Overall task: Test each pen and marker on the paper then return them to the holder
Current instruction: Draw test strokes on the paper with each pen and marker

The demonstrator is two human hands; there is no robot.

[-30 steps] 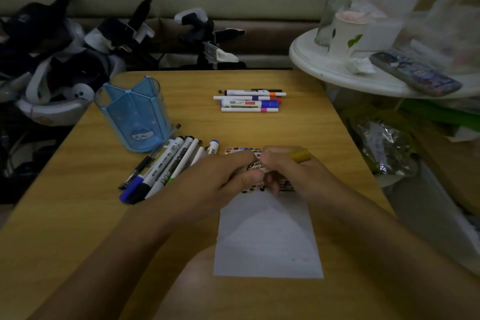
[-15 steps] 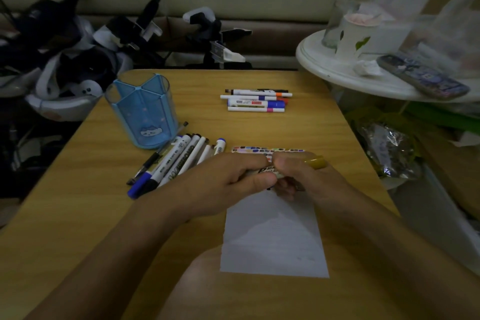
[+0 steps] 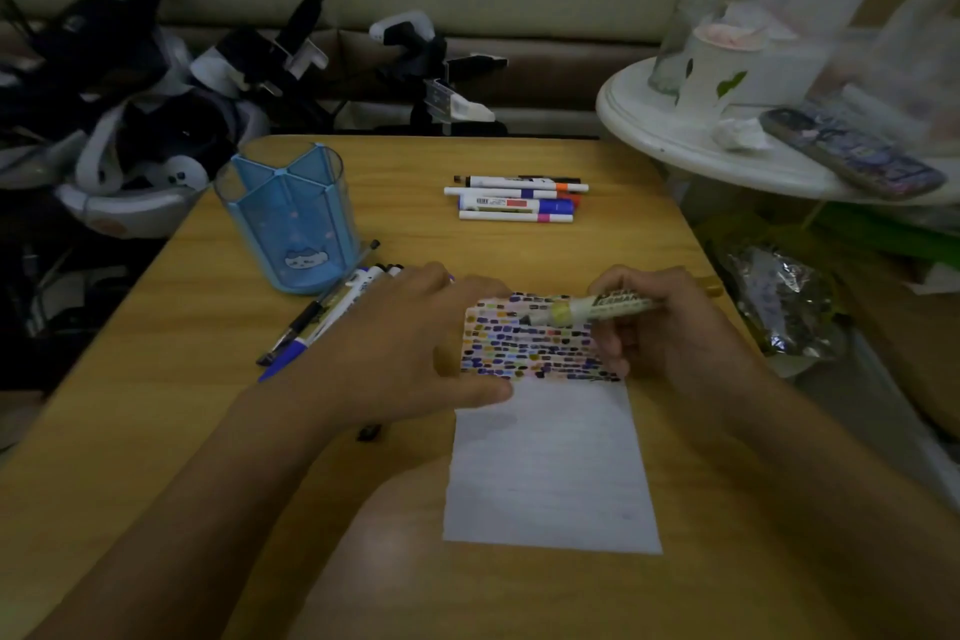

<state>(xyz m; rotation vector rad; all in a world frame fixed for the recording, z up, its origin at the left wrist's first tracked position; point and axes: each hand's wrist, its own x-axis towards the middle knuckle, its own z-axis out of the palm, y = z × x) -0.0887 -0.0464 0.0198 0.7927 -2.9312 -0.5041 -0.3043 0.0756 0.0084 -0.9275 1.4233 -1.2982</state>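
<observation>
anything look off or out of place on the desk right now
One small thing: a loose black cap lies alone on the table beside the left hand's wrist, apart from any pen. Nothing looks spilled or damaged.

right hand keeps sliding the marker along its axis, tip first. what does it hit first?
Probably the left hand: the marker in the right hand points left, low over the paper's colored swatches, toward its fingers. Depth is unclear.

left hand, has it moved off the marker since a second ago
Yes. The left hand has pulled left, away from the right hand, toward the loose pens near the blue holder. The marker now shows uncapped above the paper.
</observation>
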